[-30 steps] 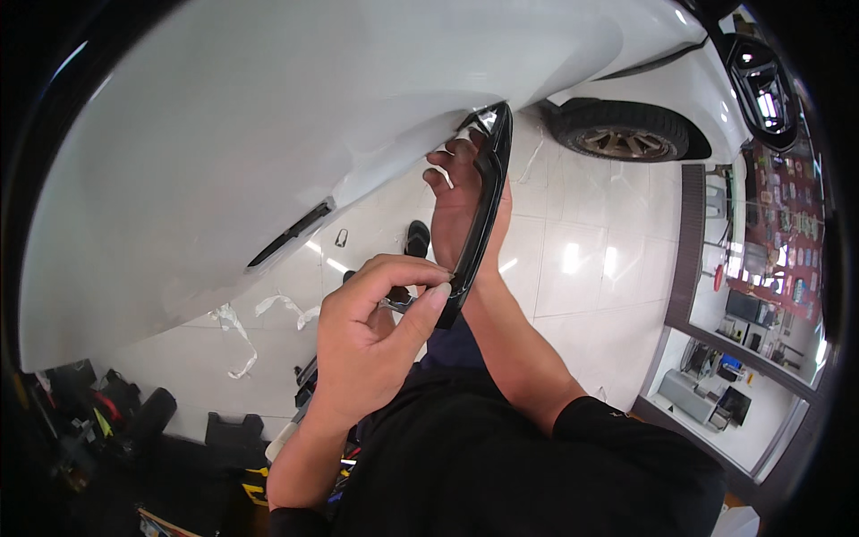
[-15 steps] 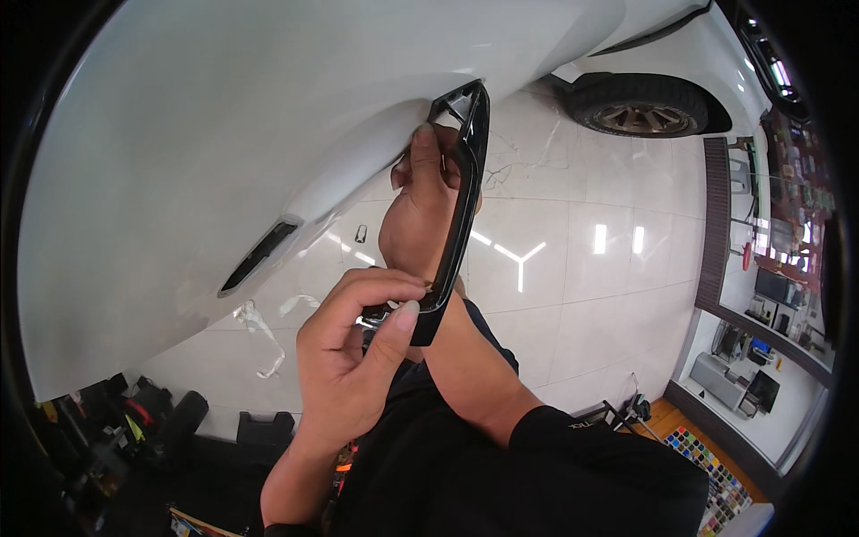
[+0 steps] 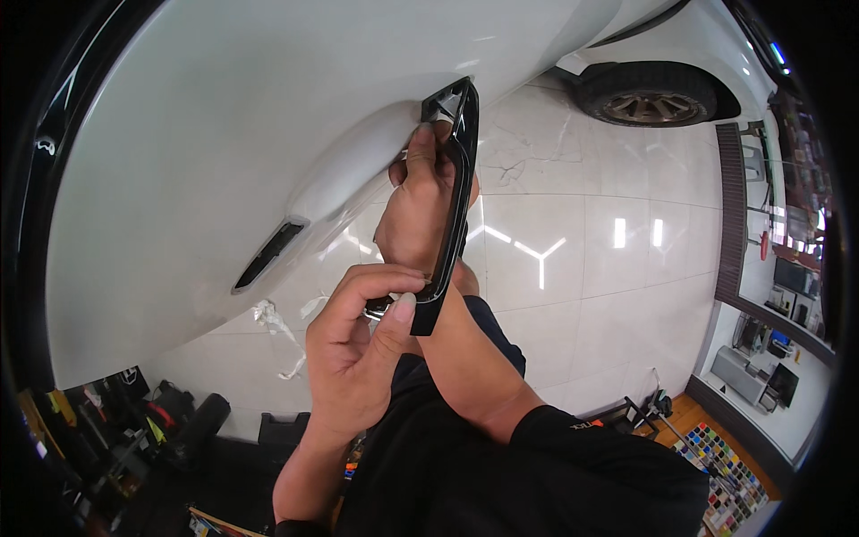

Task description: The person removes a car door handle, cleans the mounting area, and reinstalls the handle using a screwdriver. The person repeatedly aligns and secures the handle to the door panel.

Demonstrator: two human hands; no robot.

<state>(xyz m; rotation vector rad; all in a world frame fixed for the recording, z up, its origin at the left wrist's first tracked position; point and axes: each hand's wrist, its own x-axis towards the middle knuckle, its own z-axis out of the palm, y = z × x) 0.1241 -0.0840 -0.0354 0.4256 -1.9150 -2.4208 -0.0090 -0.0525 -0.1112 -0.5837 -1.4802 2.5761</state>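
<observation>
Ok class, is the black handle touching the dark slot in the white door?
Apart: the head view shows a stretch of the white door between the dark slot and the black handle.

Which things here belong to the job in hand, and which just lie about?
Seemingly in the job:
black handle-shaped piece, held by left hand and right hand
white car panel
dark slot

Lying about:
white strips on the floor
coloured squares
</observation>
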